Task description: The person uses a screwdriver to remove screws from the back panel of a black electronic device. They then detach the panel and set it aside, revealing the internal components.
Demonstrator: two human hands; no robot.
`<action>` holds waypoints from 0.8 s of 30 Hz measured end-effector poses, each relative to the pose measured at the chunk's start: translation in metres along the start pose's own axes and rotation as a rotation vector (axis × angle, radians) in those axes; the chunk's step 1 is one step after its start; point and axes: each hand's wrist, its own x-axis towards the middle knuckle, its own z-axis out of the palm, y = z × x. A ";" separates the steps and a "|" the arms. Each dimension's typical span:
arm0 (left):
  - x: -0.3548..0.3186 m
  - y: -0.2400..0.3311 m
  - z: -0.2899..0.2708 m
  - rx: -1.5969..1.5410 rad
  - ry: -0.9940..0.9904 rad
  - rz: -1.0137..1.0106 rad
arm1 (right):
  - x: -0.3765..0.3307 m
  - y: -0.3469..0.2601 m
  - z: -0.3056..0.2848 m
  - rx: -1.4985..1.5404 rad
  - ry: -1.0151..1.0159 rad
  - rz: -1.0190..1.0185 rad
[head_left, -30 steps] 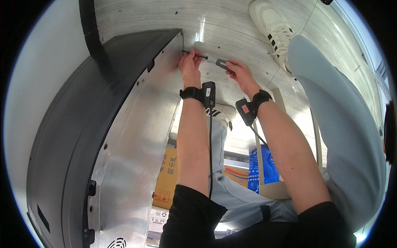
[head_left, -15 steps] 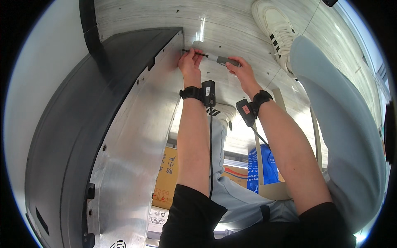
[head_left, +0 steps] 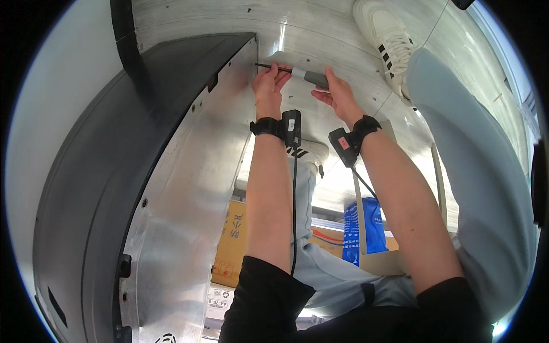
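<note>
Head view: screwdriver point(head_left: 299, 74), tip at far end of metal panel point(head_left: 183, 171); left hand point(head_left: 267, 84) pinches shaft, right hand point(head_left: 339, 94) sits loosened about handle. Tool appears placed; tip's seating, remaining work untellable.

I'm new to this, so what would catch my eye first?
The dark casing and shiny metal panel dominate the left. At upper centre, the left hand holds a screwdriver by the panel, the right hand at its handle. Low, right of centre, is a blue bag.
</note>
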 end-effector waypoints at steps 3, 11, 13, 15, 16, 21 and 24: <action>0.000 0.001 0.002 -0.084 -0.036 -0.037 | 0.021 0.001 -0.019 -0.093 -0.124 0.040; -0.004 0.002 0.010 0.037 0.095 -0.023 | 0.003 0.011 -0.011 0.009 -0.191 -0.228; -0.004 0.002 0.007 0.002 0.053 -0.024 | -0.004 0.002 -0.007 0.054 -0.151 -0.119; -0.003 0.002 0.003 -0.042 -0.010 -0.025 | -0.005 -0.006 -0.008 -0.010 -0.151 0.072; -0.002 0.002 0.002 -0.080 -0.032 -0.028 | 0.000 -0.005 -0.012 -0.043 -0.164 0.069; -0.001 0.012 0.003 -0.108 -0.055 -0.152 | 0.006 0.006 -0.023 -0.210 -0.223 -0.181; -0.005 0.008 0.008 0.019 0.063 -0.054 | 0.005 0.005 -0.023 -0.213 -0.274 -0.225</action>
